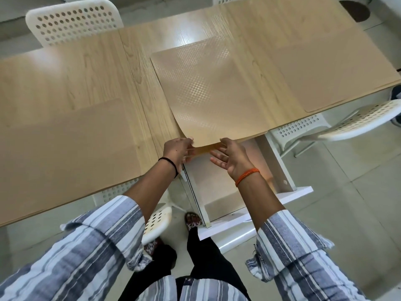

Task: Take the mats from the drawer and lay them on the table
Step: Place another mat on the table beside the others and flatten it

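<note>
A translucent dotted mat point(208, 92) lies across the middle of the wooden table point(138, 68), and its near edge curls over the table's front edge. My left hand point(176, 148) pinches the mat's near left corner, thumb on top. My right hand point(230, 155) is at the near edge with spread, straight fingers below it and the thumb touching the mat. Two more mats lie flat: a left mat point(71, 148) and a right mat point(338, 79). Below my hands a white drawer point(280, 170) stands pulled out; I cannot tell what is inside.
White perforated chairs stand around the table: a far left chair point(73, 20), a right chair point(358, 120) and a chair tucked under the near edge point(156, 222). The open drawer juts toward my legs. A dark round floor mat point(355, 10) lies far right.
</note>
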Demonstrator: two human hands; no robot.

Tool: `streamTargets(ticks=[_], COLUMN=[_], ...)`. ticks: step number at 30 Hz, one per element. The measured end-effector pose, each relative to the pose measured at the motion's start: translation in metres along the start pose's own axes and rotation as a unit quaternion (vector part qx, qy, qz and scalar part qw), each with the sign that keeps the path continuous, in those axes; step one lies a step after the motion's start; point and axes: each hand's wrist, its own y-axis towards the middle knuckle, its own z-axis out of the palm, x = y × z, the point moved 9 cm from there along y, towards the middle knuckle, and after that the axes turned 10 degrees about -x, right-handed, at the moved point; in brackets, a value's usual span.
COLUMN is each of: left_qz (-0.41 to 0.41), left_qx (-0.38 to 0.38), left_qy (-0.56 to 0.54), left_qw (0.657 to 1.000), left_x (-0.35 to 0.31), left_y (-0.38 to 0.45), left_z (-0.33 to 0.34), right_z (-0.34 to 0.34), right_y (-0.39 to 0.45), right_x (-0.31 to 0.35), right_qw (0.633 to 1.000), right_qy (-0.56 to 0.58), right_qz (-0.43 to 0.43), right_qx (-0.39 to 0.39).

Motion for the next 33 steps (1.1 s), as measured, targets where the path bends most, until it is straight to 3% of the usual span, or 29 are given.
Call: streamTargets(ticks=[6, 10, 13, 15, 18, 22, 24, 28, 33], left_qz=[0.017, 0.035, 0.019, -0.003, -0.036, 0.006, 0.065, 0.116, 0.061], left_qx=[0.005, -0.003, 0.012, 0.038, 0.051, 0.025, 0.027, 0.077, 0.129], left_qy=[-0.061, -0.073, -0.089, -0.092, -0.045, 0.118, 0.17, 0.133, 0.062], left_qw=[0.998, 0.997, 0.996, 0.995, 0.997, 0.993, 0.983, 0.981, 0.988], left_x=[-0.017, -0.023, -0.019, -0.018, -0.02, -0.033, -0.043, -0.055, -0.05], left_y=[0.005, 0.008, 0.016, 0.019, 0.025, 0.041, 0.046, 0.038, 0.034], left_z=[0.006, -0.014, -0.029, -0.032, -0.036, -0.045, -0.045, -0.042, -0.063], right_z=[-0.015, -0.042, -0.064, -0.073, -0.07, -0.055, -0.052, -0.042, -0.015], right_y=[0.021, 0.037, 0.048, 0.052, 0.053, 0.04, 0.04, 0.056, 0.066], right_x=[0.013, 0.035, 0.053, 0.063, 0.068, 0.057, 0.059, 0.084, 0.106], right_qw=[0.995, 0.985, 0.983, 0.986, 0.992, 0.931, 0.909, 0.949, 0.963], right_qy=[0.098, 0.157, 0.139, 0.095, -0.066, -0.329, -0.379, -0.272, -0.207], right_qz=[-0.007, -0.017, -0.063, -0.089, -0.105, -0.095, -0.107, -0.149, -0.172], right_qx=[-0.006, -0.064, -0.106, -0.106, -0.028, 0.127, 0.134, 0.049, 0.018])
